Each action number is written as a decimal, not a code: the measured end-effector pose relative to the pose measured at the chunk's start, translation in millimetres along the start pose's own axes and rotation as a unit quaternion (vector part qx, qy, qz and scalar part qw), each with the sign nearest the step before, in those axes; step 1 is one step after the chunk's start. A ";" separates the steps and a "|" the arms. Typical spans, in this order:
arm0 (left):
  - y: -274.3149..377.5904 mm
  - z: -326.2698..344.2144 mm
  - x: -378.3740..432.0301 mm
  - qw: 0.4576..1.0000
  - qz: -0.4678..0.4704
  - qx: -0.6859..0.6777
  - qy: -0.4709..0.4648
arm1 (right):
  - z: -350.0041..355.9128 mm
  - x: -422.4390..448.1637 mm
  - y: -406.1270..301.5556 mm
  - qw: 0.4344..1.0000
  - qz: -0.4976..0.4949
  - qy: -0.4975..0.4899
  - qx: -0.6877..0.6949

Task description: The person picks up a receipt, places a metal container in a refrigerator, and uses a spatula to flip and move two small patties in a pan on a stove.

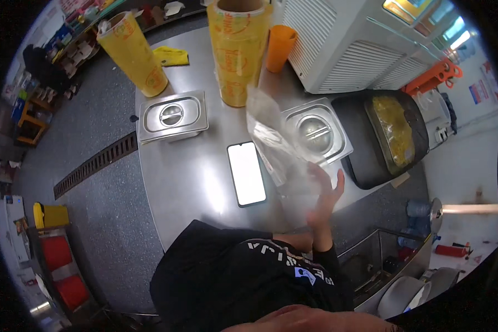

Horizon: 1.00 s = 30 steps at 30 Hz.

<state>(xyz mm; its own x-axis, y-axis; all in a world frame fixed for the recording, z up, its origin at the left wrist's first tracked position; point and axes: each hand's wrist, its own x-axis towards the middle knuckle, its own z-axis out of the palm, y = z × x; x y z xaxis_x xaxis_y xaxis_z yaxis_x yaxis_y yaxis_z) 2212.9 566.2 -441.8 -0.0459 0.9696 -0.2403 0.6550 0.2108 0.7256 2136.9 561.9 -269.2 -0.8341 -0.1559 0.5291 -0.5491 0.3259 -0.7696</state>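
A clear plastic bag [274,145], blurred, stands up in the air above the steel table [182,182]. My right hand [327,193] is raised at its lower right side, fingers spread and blurred; whether they grip the film cannot be told. My left forearm reaches across from the black sleeve, and the left hand is hidden behind the right wrist and the plastic. A phone [247,174] with a bright white screen lies left of the bag. One lidded steel container [317,133] is partly behind the bag; another lidded steel container [172,116] stands at the table's left.
Two yellow film rolls [238,58] [135,58] stand upright at the back, near a yellow cloth [172,56] and an orange cup [280,47]. A white louvred appliance [348,50] stands behind. At right, a black tray [352,166] holds a film-wrapped container [392,133] of yellow food.
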 end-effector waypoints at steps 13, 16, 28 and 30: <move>9.2 -2.7 -0.1 0.999 -0.031 0.015 -0.031 | -16.7 22.2 63.0 0.844 0.454 0.050 0.282; 12.9 -6.2 5.5 0.998 -0.056 0.015 -0.027 | -4.7 22.8 58.0 0.840 0.421 0.106 0.326; 28.0 1.9 -25.1 0.966 0.022 -0.184 0.182 | -44.7 -9.0 74.5 0.889 0.300 0.225 0.264; 58.6 -22.3 -72.9 0.920 0.039 -0.290 0.261 | -61.9 -23.5 64.2 0.889 0.290 0.229 0.270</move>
<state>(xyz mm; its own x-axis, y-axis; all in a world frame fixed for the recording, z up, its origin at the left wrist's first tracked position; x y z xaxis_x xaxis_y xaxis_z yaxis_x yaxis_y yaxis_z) 2237.8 510.7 -367.4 -0.4706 0.8804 0.0589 0.1657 0.0226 0.9859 2124.4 644.2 -308.9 -0.9445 0.3280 -0.0176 -0.0817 -0.2863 -0.9546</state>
